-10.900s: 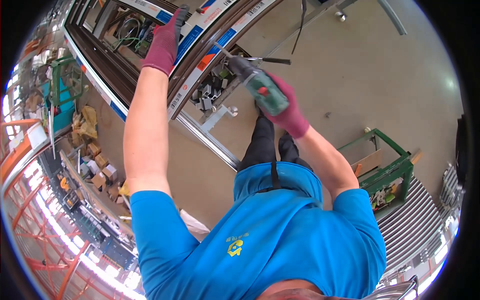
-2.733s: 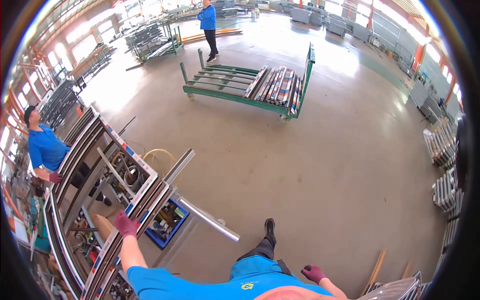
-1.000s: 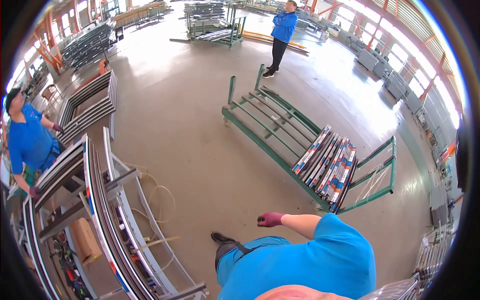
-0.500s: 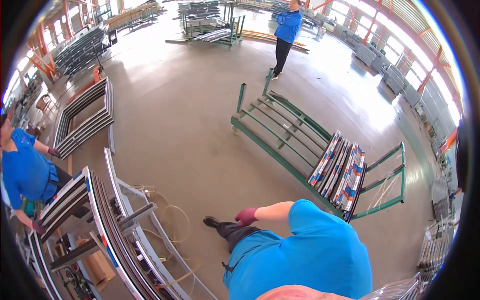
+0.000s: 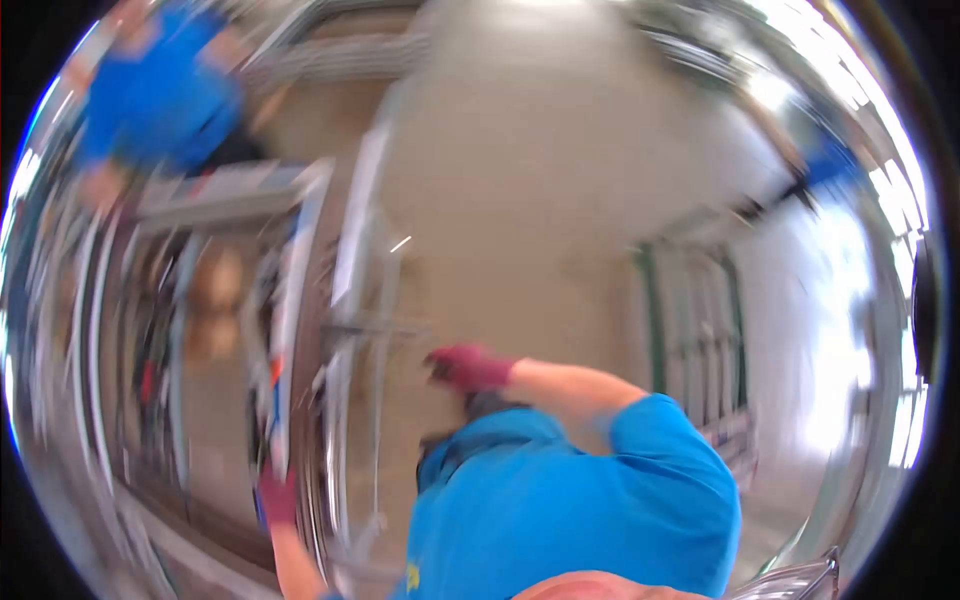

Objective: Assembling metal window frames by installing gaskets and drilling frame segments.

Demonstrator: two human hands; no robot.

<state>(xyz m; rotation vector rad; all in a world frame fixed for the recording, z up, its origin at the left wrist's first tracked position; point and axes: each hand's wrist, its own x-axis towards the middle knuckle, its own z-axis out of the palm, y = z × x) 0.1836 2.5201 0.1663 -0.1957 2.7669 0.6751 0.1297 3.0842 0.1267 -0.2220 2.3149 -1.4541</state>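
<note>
Item: long metal frame profile, pale with blue and red-orange markings, lying lengthwise in the rack at your left. It runs from the upper middle of the view down toward your lower left. Motion blur hides its edges and cross-section.

Left hand: maroon glove, low in the view, at the near end of the profile and seemingly touching it. Whether the fingers are closed round it or merely resting cannot be told through the blur.

Right hand: maroon glove, raised in front of your blue shirt, apart from the rack, with nothing visible in it; how far open it is cannot be told.

Handling note: likely you are taking hold of the profile. Steady your head, settle your left grip first, and bring your right hand onto the length before moving it, since a long piece held at 1 end will probably swing.

Surroundings: a person in blue beyond the rack, a green trolley at right, pale concrete floor.
</note>
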